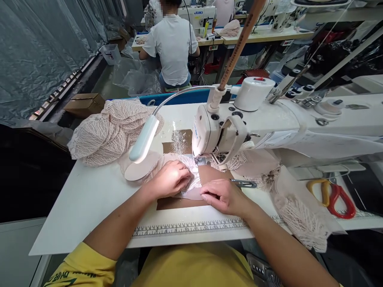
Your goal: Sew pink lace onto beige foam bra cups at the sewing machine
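A pale pink lace fabric piece lies under the presser foot of a white sewing machine. On its left side rests my left hand, fingers curled and closed on the fabric. My right hand pinches the near right edge of the same piece between thumb and fingers. Grey thread snips stick out from behind my right hand; whether it also grips them I cannot tell. Brown sheeting covers the machine bed beneath the fabric. More sewn lace trails off to the right behind the needle.
Stacked lace pieces sit at the left, beside a pale oval cup. A lamp on a bendable neck hangs over the table. Red-and-yellow-handled scissors lie at right. A ruler strip runs along the front. Another person sits ahead.
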`<state>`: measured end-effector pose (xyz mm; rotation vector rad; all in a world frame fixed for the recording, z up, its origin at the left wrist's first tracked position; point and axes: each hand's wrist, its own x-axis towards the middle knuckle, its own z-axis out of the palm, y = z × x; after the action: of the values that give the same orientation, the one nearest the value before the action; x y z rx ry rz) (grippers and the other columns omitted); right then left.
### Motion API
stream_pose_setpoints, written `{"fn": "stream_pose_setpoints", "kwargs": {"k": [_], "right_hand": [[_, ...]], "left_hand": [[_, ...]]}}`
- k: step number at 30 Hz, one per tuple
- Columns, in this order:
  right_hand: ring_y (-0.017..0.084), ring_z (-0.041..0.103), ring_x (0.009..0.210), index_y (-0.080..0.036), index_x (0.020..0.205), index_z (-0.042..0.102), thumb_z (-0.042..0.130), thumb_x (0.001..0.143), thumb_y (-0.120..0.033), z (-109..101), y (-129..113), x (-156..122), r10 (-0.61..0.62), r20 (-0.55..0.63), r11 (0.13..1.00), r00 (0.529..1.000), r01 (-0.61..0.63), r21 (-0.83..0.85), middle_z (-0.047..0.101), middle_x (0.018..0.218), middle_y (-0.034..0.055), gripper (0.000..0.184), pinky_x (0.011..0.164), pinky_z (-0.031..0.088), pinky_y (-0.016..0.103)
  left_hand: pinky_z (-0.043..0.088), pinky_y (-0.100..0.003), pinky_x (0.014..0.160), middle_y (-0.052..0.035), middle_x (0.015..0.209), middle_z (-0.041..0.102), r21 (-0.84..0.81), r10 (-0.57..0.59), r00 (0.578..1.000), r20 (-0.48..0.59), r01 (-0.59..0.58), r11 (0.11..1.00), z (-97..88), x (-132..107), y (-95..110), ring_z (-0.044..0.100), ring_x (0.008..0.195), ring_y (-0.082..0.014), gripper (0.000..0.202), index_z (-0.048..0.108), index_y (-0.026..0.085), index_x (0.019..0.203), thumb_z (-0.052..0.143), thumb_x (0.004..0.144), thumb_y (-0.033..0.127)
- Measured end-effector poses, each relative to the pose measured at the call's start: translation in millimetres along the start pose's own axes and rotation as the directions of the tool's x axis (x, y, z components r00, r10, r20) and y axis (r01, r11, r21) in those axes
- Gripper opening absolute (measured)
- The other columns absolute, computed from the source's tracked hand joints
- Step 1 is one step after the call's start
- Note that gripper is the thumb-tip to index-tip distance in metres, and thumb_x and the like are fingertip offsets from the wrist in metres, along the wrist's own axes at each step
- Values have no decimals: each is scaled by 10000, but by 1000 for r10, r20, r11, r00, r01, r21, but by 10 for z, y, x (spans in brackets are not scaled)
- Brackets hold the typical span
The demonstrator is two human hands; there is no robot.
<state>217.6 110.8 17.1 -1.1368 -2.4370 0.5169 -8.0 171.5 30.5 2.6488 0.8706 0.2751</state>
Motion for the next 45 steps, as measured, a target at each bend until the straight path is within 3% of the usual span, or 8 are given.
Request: {"fn": "stream_pose_setpoints", "kwargs": {"k": [3, 5, 8, 12, 19, 26, 32, 45], "right_hand": [[137, 596, 712, -197, 951, 665, 449, 908, -198, 48, 70, 20, 66, -54, 998, 996, -65, 18, 684, 778, 17, 220, 672, 426, 244], [159, 589, 778, -195, 1017, 663, 446, 897, -176, 86, 107, 36, 77, -82, 993, 994, -84, -82, 674, 826, 41, 249, 705, 421, 264], [166, 543, 755, -192, 1040, 663, 432, 874, -136, 128, 118, 41, 57, -31, 974, 998, -62, -218, 632, 807, 51, 290, 669, 398, 268], [165, 509, 731, -183, 1065, 655, 428, 867, -119, 160, 99, 33, 55, -20, 959, 998, -59, -276, 604, 802, 44, 308, 643, 374, 271], [179, 500, 706, -149, 1116, 644, 421, 894, -132, 220, 109, 83, 56, -84, 933, 995, -82, -351, 580, 757, 47, 316, 635, 378, 291], [165, 505, 696, -155, 1015, 662, 443, 828, -77, 179, 99, 52, 15, -74, 948, 997, -37, -315, 601, 797, 51, 298, 625, 372, 279], [170, 505, 715, -162, 1020, 662, 445, 815, -76, 179, 82, 45, 18, -67, 949, 998, -38, -313, 603, 799, 50, 311, 637, 372, 280], [178, 598, 705, -178, 1225, 612, 404, 896, -168, 196, 62, 227, 202, -4, 906, 979, -188, -378, 646, 828, 51, 389, 582, 396, 287]], "left_hand": [[433, -359, 784, -89, 922, 649, 117, 14, 1000, 8, -15, 993, 73, 12, 48, 551, 848, -223, 275, 668, 177, 1064, 439, 918, 221], [432, -369, 820, -103, 1072, 643, 151, 32, 999, 4, -33, 988, 115, 13, 71, 550, 897, -224, 298, 647, 167, 1117, 428, 918, 200], [433, -376, 831, -106, 1280, 572, 193, 50, 999, -4, -48, 980, 166, 5, 81, 532, 946, -228, 330, 605, 153, 1189, 417, 923, 204], [433, -390, 827, -95, 1356, 529, 231, 44, 999, 3, -44, 972, 209, 5, 67, 514, 961, -239, 384, 559, 137, 1258, 410, 905, 172], [428, -382, 788, -94, 1365, 526, 286, 28, 1000, -15, -22, 958, 186, 88, 26, 496, 891, -232, 398, 547, 121, 1282, 373, 938, 221], [393, -395, 866, -83, 1379, 518, 288, 81, 997, 14, -82, 954, 179, 53, -23, 490, 1003, -246, 411, 545, 124, 1281, 427, 888, 132], [391, -398, 869, -85, 1384, 514, 269, 63, 998, -4, -60, 961, 203, 70, -58, 493, 1001, -247, 411, 537, 136, 1293, 431, 896, 148], [418, -424, 901, -115, 1225, 620, 235, -8, 989, -147, 43, 971, 228, 180, -241, 514, 1020, -261, 370, 591, 169, 1233, 447, 892, 149]]}}
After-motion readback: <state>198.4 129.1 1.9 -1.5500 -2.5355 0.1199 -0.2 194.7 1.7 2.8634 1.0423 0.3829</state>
